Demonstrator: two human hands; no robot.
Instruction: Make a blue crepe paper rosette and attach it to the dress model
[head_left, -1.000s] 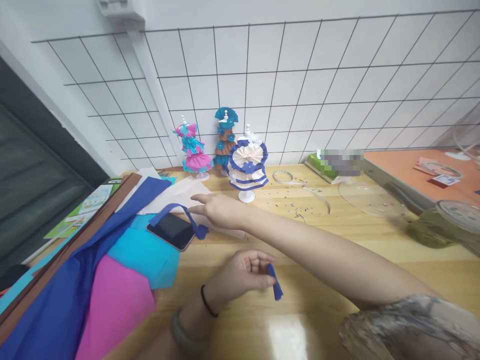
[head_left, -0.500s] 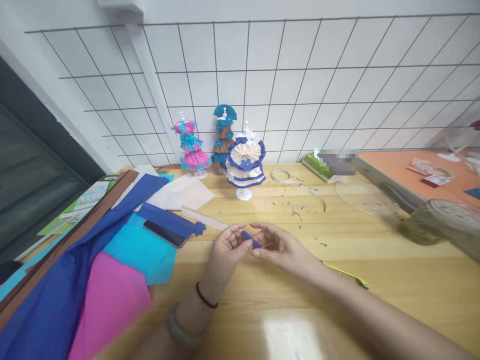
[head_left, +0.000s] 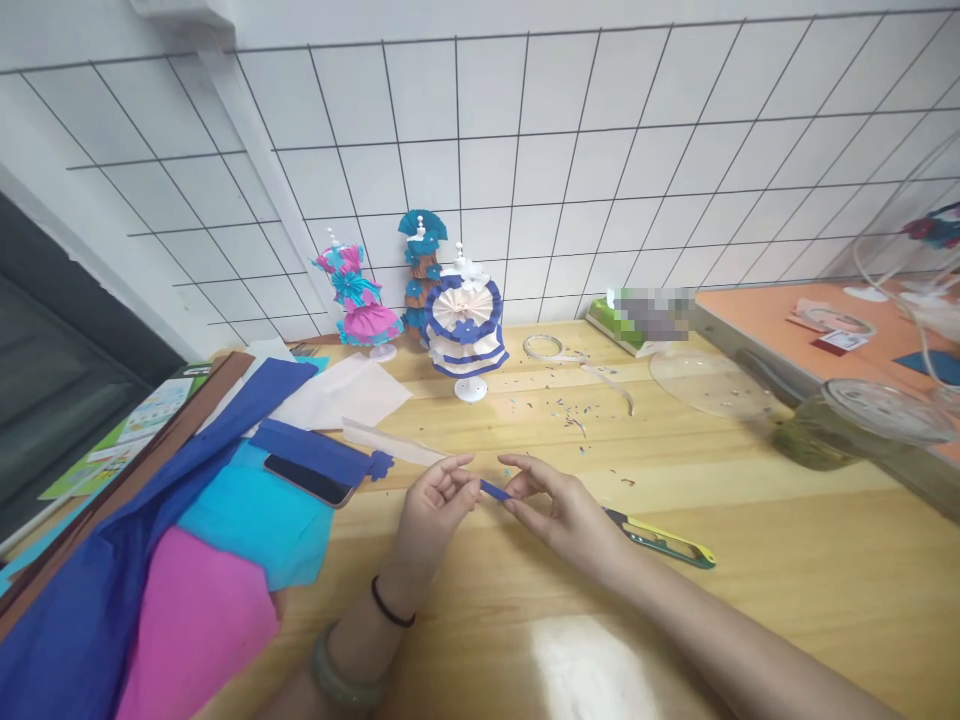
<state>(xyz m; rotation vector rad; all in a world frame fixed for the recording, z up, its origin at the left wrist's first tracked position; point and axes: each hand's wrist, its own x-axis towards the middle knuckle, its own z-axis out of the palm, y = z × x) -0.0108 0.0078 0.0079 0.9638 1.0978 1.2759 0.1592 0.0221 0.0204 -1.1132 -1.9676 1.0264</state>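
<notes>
Left fingers: nearly closed, blue strip pinched.
Right fingers: strip's other end pinched.
Phone: seen at strip's nine o'clock.

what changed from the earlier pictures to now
The right hand let go of the long blue paper strip, now lying partly over the black phone, and came rightward to pinch the small blue paper piece. The left hand still holds that piece; the white-and-blue paper dress stayed put.
</notes>
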